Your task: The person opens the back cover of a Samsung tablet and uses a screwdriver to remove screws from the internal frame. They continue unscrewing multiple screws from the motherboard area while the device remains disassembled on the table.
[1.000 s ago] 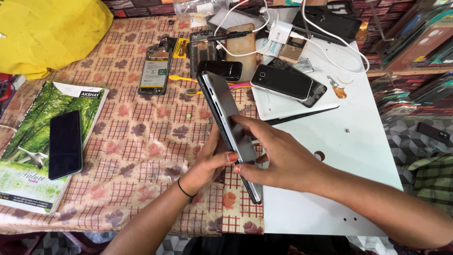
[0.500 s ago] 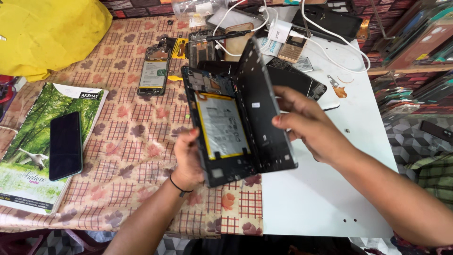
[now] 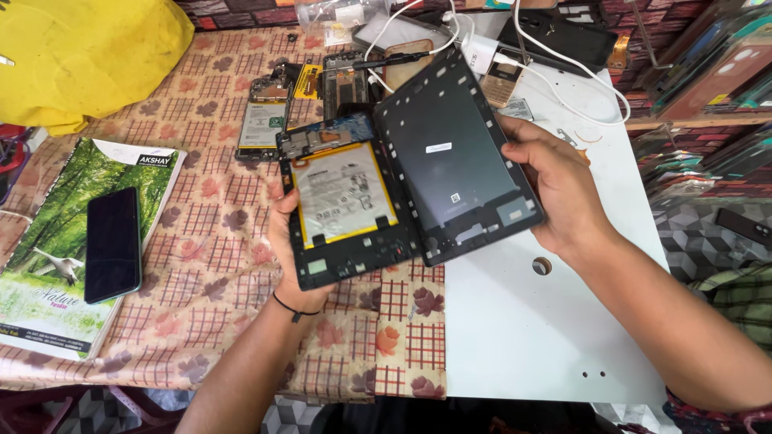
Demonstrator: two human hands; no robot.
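An opened tablet is split in two above the table. My left hand (image 3: 291, 253) grips the tablet body (image 3: 346, 205) from beneath, its yellow-edged battery and circuit board facing up. My right hand (image 3: 563, 189) holds the dark back cover (image 3: 454, 157) by its right edge, inner side up and tilted. The cover's left edge overlaps the body's right edge.
A black phone (image 3: 112, 243) lies on a green-covered notebook (image 3: 48, 265) at the left. Opened phones (image 3: 264, 120), parts and white cables (image 3: 563, 56) crowd the far side. A yellow bag (image 3: 88, 52) sits at the back left. A white board (image 3: 531, 321) lies under my right arm.
The closed tablet, held on edge a second ago, has been opened. My right hand swung the back cover out to the right until it lies almost flat beside the body.
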